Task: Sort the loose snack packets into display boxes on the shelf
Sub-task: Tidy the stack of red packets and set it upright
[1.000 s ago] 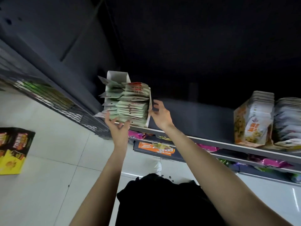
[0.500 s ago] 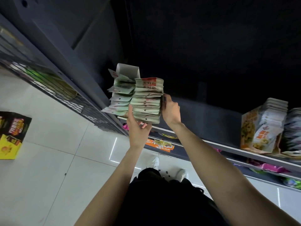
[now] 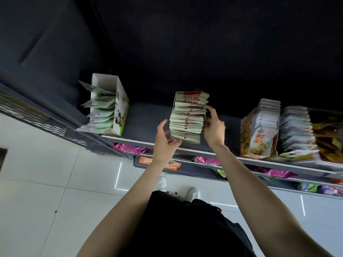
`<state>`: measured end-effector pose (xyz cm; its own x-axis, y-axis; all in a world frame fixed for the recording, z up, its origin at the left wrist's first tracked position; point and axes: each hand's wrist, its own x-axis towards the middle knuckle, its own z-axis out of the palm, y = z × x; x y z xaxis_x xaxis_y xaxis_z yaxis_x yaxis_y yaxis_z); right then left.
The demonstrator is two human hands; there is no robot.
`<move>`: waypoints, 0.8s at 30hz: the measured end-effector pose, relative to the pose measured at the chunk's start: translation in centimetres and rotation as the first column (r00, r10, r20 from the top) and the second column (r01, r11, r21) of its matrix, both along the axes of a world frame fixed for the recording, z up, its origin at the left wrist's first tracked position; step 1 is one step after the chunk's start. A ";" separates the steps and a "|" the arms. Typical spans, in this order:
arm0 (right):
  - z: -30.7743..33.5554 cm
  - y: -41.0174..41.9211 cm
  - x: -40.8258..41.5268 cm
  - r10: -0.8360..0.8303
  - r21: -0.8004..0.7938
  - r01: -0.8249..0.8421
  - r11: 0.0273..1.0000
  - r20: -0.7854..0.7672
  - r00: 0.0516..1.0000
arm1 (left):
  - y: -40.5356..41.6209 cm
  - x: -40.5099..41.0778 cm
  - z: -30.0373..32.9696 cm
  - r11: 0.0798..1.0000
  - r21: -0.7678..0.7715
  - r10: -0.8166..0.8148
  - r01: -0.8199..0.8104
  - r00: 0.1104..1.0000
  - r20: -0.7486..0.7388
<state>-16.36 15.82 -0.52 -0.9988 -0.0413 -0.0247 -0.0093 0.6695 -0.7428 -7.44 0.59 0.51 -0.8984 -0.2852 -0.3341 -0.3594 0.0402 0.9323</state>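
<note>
Head view, only one given. Top shelf (image 3: 141, 139) holds four filled units. Far left: display box (image 3: 118, 110) w/ panda print, packed w/ green packets (image 3: 103, 110), several corners poking out untidily past its open side. Middle: a second stack of snack packets (image 3: 187, 117), pale green w/ a red-printed one at the back, standing on the shelf well apart from the panda box; can't tell if a box wall surrounds it.

Left hand (image 3: 165, 143) sits at the stack's front-left corner, thumb raised and apart, fingers curled loosely under the front edge, touching or nearly so; not clearly gripping. Right hand (image 3: 213, 127) is against the stack's right side, fingers (image 3: 210, 110) bent round its rear corner, seemingly holding it steady.

Right of that: orange-white box (image 3: 258, 134) full, then a row of white packets (image 3: 297, 130), then dark-yellow bags (image 3: 328, 138) at frame edge.

Judgement: task looks mostly done on this shelf. Left: square up middle stack, tidy stray corners in panda box. No loose packets visible on floor (image 3: 37, 182); lower shelves (image 3: 204, 161) hold pink packs, unsorted or not, can't tell.
</note>
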 end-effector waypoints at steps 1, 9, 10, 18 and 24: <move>0.0 1.3 0.2 -0.014 0.010 0.014 1.000 -0.009 1.000 | 1.0 -0.3 0.0 1.000 -0.017 -0.025 0.025 1.000 0.012; -0.8 8.6 1.0 -0.058 0.105 0.057 0.993 0.004 0.998 | 6.8 -1.0 -0.9 0.986 -0.095 -0.132 0.141 0.987 0.090; -0.7 9.3 1.0 -0.036 0.105 0.034 0.994 0.019 0.999 | 7.1 -1.0 -1.0 0.981 -0.116 -0.144 0.155 0.985 0.093; 4.8 11.4 1.4 0.215 -0.210 -0.249 0.945 -0.172 0.961 | 6.2 -1.0 0.2 0.760 -0.587 -0.293 0.279 0.953 0.073; 5.2 10.1 -2.0 0.369 0.009 -0.375 0.927 -0.197 0.908 | 5.9 -2.1 1.0 0.694 -0.675 -0.438 0.251 0.891 -0.119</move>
